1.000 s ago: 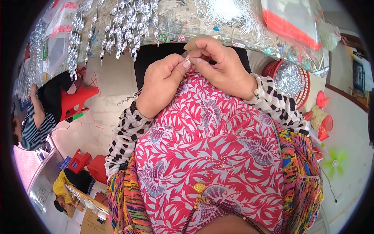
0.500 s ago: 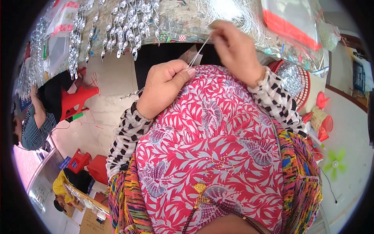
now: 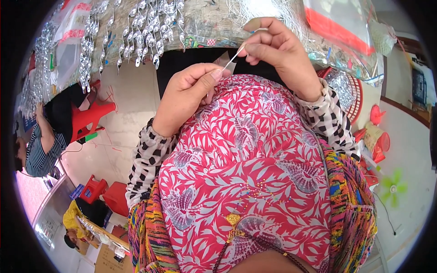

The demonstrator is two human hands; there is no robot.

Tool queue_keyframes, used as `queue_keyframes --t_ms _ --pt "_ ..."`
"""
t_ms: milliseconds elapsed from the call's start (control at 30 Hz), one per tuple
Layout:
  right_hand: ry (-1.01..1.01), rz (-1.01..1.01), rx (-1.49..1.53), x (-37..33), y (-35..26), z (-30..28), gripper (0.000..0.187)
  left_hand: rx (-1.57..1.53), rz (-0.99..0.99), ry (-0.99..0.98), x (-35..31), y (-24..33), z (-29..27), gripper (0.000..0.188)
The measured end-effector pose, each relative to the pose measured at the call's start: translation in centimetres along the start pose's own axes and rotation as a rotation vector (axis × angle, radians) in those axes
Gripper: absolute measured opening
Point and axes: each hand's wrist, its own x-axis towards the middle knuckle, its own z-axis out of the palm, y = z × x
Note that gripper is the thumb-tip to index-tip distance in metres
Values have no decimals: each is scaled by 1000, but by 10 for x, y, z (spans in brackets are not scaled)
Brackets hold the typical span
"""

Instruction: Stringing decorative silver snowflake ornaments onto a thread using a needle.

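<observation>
A thin white cord (image 3: 234, 58) runs taut between my two hands, above the pink patterned apron (image 3: 246, 154) over my lap. My left hand (image 3: 189, 93) pinches its lower end between thumb and forefinger. The upper part is gripped by my right hand (image 3: 282, 57), thumb against the fingers, and a short end sticks out past the forefinger. Just beyond my right hand, a loose heap of white cords (image 3: 273, 11) lies on the table (image 3: 205, 27). What my left palm may hide cannot be made out.
Strings of shiny silver pieces (image 3: 150, 34) hang over the table edge at left. A clear bag with a red band (image 3: 339, 32) lies at right, above a red basket (image 3: 355, 102) of silver pieces. Red stools (image 3: 93, 118) and two other people stand or sit at left. A green fan (image 3: 393, 187) is at right.
My right hand has turned and come closer to my left, with its fingers now pinching the cord. The stretch of cord between the hands is shorter. My left hand has shifted slightly.
</observation>
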Motion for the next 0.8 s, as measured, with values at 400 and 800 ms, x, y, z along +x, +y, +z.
queue_keyframes --t_ms 400,800 --pt "-132 37 87 -4 -17 7 29 57 32 -168 6 21 2 18" --pt "-176 119 92 -2 -24 15 24 -131 -28 3 4 20 -1 16"
